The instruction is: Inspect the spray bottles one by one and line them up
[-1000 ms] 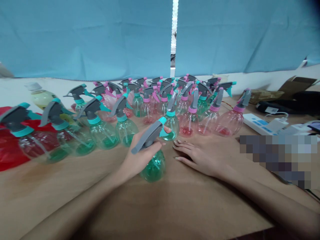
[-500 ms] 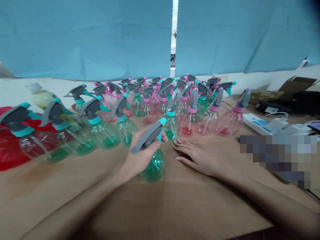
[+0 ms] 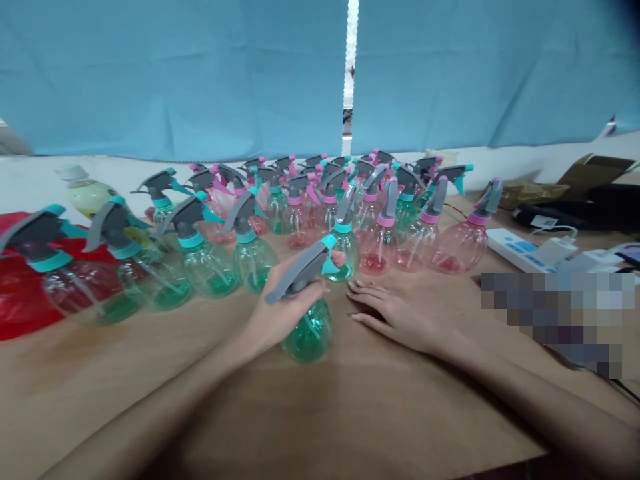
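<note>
At far left, crumpled red plastic (image 3: 23,313) on a brown tabletop (image 3: 325,413), with a pale bottle with a white cap (image 3: 93,198) behind, near the wall. Then, in a slanting front row, four green-tinted spray bottles (image 3: 210,267) with grey heads, turquoise collars and a little green liquid inside, all upright. Farther back, from left of centre to right of centre, a crowded group of spray bottles (image 3: 297,227), a mix of pink and green, beneath a blue curtain (image 3: 150,80). Reaching in from lower left, the left hand (image 3: 283,300), clasped around the neck of a green spray bottle (image 3: 307,337), just under its grey head; fingers wrapped round, nozzle pointing up, away and to the right. Held bottle just left of centre, in front of the others, its clear green body showing below the hand. Beyond its nozzle, another green bottle (image 3: 351,250) with a turquoise collar; just right of that, three pink spray bottles (image 3: 417,252) with pink collars. In front of these, the right hand (image 3: 400,313), palm down on the wood, relaxed and unclenched, fingers extended toward the held bottle but apart from it. At far right, a white power strip (image 3: 515,249) with plugs, a cardboard box (image 3: 595,177) behind, and a pixelated patch (image 3: 565,313) nearer.
</note>
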A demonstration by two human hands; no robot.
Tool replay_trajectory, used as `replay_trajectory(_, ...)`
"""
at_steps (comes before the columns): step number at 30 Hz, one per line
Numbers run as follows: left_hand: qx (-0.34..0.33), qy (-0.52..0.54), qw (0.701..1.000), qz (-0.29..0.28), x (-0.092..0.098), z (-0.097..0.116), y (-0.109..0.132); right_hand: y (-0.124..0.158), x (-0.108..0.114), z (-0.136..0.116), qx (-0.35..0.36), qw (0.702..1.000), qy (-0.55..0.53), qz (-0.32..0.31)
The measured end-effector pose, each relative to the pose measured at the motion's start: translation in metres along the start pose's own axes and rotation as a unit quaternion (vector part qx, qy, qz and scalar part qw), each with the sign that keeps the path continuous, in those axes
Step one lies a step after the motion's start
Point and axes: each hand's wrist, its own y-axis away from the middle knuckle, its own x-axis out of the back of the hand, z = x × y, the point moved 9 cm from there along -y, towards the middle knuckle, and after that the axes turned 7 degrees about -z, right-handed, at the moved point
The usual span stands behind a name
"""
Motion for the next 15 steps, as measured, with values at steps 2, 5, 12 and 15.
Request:
replay_trajectory(2, 0.004, 0.002, 1.000, 0.011, 0.0012, 0.0011, 0.0002, -0.0002, -0.0009, 0.0006, -0.002, 1.000, 0.005, -0.005)
replay_trajectory(5, 0.012, 0.009, 1.000, 0.025, 0.0029, 0.0015, 0.0010, -0.0002, -0.0003, 0.0009, -0.003, 1.000, 0.003, -0.002)
replay_trajectory(12, 0.008, -0.007, 1.000, 0.008, 0.0015, -0.0032, 0.0005, -0.0004, -0.0014, 0.0012, -0.003, 1.000, 0.004, -0.007)
replay_trajectory(15, -0.007, -0.004, 1.000, 0.009, 0.0019, -0.0031, 0.0005, -0.0003, -0.0013, 0.0021, -0.003, 1.000, -0.005, -0.003)
